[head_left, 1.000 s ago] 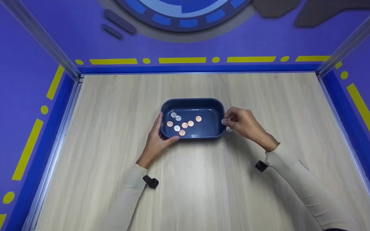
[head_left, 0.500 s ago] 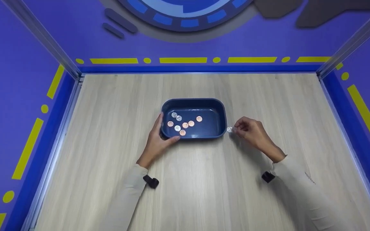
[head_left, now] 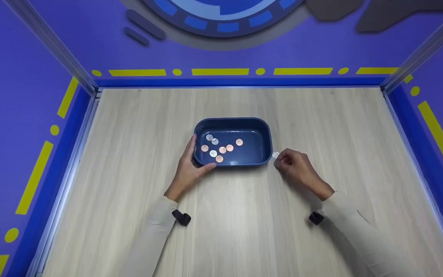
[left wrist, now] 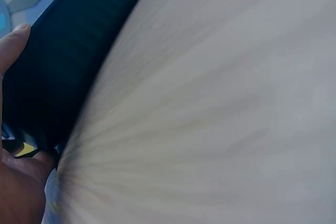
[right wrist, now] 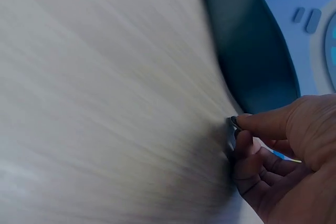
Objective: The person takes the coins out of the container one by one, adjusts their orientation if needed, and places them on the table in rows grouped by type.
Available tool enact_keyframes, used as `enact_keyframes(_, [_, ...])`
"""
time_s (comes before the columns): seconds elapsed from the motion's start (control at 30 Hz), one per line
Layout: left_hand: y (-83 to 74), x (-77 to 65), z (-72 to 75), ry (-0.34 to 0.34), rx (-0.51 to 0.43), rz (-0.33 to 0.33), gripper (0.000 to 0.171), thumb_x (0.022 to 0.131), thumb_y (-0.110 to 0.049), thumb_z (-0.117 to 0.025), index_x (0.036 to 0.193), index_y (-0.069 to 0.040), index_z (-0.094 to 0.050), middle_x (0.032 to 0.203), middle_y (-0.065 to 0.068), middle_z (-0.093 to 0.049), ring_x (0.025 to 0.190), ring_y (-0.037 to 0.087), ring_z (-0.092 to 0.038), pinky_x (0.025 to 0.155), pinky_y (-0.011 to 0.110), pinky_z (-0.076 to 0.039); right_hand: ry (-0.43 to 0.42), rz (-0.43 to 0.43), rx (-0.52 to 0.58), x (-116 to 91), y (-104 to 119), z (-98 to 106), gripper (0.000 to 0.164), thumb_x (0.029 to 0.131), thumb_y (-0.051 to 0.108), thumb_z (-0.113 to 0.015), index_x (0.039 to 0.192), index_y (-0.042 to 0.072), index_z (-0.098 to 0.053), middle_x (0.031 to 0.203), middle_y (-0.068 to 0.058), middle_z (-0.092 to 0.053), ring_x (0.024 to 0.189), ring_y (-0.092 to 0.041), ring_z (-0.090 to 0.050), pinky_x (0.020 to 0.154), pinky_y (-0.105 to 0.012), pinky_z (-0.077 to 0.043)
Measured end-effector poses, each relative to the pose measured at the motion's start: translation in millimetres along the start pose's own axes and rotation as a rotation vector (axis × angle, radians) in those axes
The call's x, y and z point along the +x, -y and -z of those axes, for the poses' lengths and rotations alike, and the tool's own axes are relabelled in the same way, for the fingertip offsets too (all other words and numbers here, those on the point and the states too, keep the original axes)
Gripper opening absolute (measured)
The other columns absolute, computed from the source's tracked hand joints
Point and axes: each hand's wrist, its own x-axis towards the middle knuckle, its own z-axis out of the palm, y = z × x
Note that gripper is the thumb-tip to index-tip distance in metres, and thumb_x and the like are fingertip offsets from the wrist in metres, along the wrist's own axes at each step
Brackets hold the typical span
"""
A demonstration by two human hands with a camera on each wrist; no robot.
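A dark blue rectangular tray [head_left: 252, 152] stands mid-table, holding several copper coins [head_left: 222, 150] and silver coins [head_left: 213, 153]. My left hand [head_left: 189, 169] grips its left end, thumb over the front rim and fingers along the side. The left wrist view shows the tray's outer wall [left wrist: 63, 51] between thumb and fingers. Just off the tray's right end, a silver coin [head_left: 275, 155] lies on the table. Beside it my right hand [head_left: 297, 166] pinches another silver coin [head_left: 276, 164] low over the table. That pinched coin [right wrist: 234, 121] appears edge-on in the right wrist view.
The pale wood-grain table [head_left: 229, 231] extends on all sides of the tray. Blue-purple panels with yellow markings [head_left: 217, 72] enclose its back, left and right. Metal corner posts [head_left: 87, 82] stand at the back corners.
My right hand, with the coin pinched, has moved from the tray's right rim out to the right, then lower and toward the front, near the loose coin. My left hand stays on the tray.
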Motion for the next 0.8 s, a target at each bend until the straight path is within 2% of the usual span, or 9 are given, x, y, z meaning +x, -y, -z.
enact_keyframes(0.37, [1.0,0.5,-0.7,-0.004,0.002,-0.004,0.123,0.087,-0.037,-0.096,0.177,-0.008,-0.019,0.182,0.017,-0.02,0.168,0.035,-0.019,0.136,0.049,-0.016,-0.076,-0.006,-0.023,1.6,-3.8,-9.7,0.009,0.091,-0.005,-0.084,0.094,-0.001,-0.077,0.084,-0.008,-0.074,0.077,-0.013,-0.063,0.07,-0.018,-0.047])
enact_keyframes(0.6, [0.5,0.0,-1.0,-0.006,-0.013,0.0,0.122,0.087,-0.033,-0.097,0.177,-0.01,-0.019,0.182,0.018,-0.021,0.168,0.035,-0.021,0.136,0.051,-0.017,-0.073,0.047,-0.114,0.7,-5.0,-10.6,0.011,0.089,-0.007,-0.085,0.096,-0.003,-0.077,0.086,-0.009,-0.071,0.08,-0.02,-0.062,0.073,-0.029,-0.049])
enact_keyframes(0.8, [1.0,-0.1,-1.1,-0.009,-0.024,0.009,0.122,0.086,-0.032,-0.098,0.177,-0.009,-0.02,0.182,0.018,-0.021,0.168,0.036,-0.021,0.136,0.051,-0.017,-0.082,0.088,-0.145,-1.2,-3.8,-11.0,0.011,0.09,-0.005,-0.085,0.097,-0.004,-0.077,0.088,-0.012,-0.072,0.082,-0.026,-0.066,0.075,-0.035,-0.052])
